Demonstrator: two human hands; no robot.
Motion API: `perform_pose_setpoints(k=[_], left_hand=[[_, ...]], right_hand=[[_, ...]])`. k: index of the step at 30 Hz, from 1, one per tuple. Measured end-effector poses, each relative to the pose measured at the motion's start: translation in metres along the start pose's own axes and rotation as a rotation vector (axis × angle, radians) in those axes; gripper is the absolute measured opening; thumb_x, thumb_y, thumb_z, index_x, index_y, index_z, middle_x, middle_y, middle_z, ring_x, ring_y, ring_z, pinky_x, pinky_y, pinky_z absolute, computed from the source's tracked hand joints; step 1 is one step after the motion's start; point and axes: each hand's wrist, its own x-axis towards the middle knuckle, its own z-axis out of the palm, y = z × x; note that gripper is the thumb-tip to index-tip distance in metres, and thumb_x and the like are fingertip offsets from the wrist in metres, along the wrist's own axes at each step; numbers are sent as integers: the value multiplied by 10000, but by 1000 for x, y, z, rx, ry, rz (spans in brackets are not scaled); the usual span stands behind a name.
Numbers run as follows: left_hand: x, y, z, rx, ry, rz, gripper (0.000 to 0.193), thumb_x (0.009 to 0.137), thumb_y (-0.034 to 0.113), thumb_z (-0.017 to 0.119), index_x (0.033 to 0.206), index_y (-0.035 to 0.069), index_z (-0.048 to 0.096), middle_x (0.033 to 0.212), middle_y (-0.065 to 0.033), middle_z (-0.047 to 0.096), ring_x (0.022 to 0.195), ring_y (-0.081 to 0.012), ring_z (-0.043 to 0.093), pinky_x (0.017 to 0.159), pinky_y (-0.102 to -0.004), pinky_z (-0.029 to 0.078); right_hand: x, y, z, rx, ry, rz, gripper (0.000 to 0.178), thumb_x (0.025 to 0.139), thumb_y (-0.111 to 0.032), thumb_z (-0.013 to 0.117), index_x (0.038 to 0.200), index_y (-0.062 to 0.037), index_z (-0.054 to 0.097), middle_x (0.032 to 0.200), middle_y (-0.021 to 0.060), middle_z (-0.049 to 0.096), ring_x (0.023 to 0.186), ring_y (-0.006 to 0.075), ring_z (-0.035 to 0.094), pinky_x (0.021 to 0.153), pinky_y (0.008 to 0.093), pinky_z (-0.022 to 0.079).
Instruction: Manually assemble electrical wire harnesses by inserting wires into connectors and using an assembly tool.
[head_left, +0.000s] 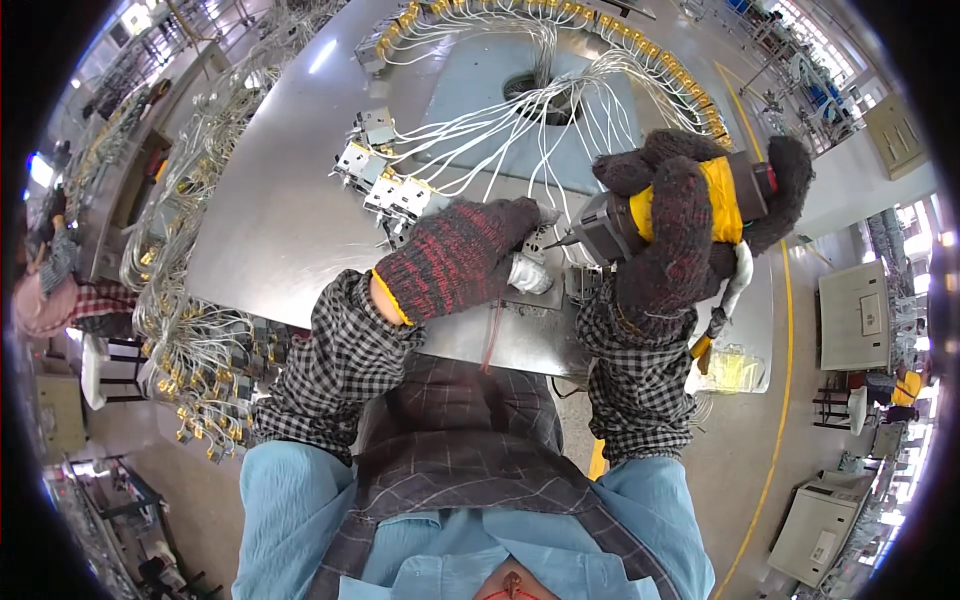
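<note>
My left hand (450, 255), in a dark red-and-black knit glove, is closed at the near middle of the metal table (270, 220). Its fingertips, one wrapped in white, pinch a small metal part (537, 243) with holes in it. My right hand (672, 230), in a dark fuzzy glove, grips an electric screwdriver (608, 232) banded with yellow tape. The bit points left, close to that part; whether they touch I cannot tell. White wires (490, 150) fan out from a round hole (520, 88) toward several metal-and-white connector blocks (385, 185) beyond my left hand.
Yellow-ended wires (690, 90) arc along the table's far edge. Bundles of wired connectors (200, 340) hang at the left. A clear yellowish box (735, 368) sits at the right corner. Grey cabinets (853, 315) stand across the aisle; a person (75, 300) is at far left.
</note>
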Motion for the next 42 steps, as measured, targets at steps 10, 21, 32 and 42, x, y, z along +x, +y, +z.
perform_pose_setpoints(k=[10, 21, 32, 42], left_hand=[[-31, -11, -42, 415, 197, 68, 865, 731, 362, 780, 1480, 148, 404, 1380, -191, 516, 1280, -350, 477, 1110, -457, 327], [-26, -35, -49, 186, 151, -19, 476, 695, 126, 775, 1147, 149, 629, 1136, -91, 640, 1089, -325, 603, 885, -454, 501], [-18, -36, -69, -285, 78, 6, 459, 734, 229, 842, 1114, 79, 632, 977, -71, 669, 950, -207, 653, 828, -343, 521], [-26, -30, -14, -1266, 478, 42, 495, 871, 174, 723, 1296, -8, 549, 1111, -82, 635, 975, -157, 641, 817, -265, 545]], right_hand=[[-19, 15, 19, -304, -162, -382, 777, 833, 0, 712, 1473, -146, 297, 889, 223, 675, 674, 268, 698, 577, 341, 595], [-10, 26, -6, -303, -112, -353, 811, 818, -4, 734, 1481, -159, 293, 919, 194, 672, 685, 248, 690, 618, 378, 595], [-8, 27, -8, -491, -230, -524, 796, 814, -25, 752, 1464, -150, 311, 926, 188, 670, 706, 255, 697, 606, 358, 597], [-18, 18, 20, -504, -168, -447, 803, 827, -28, 736, 1472, -162, 277, 894, 178, 669, 681, 237, 692, 589, 340, 589]])
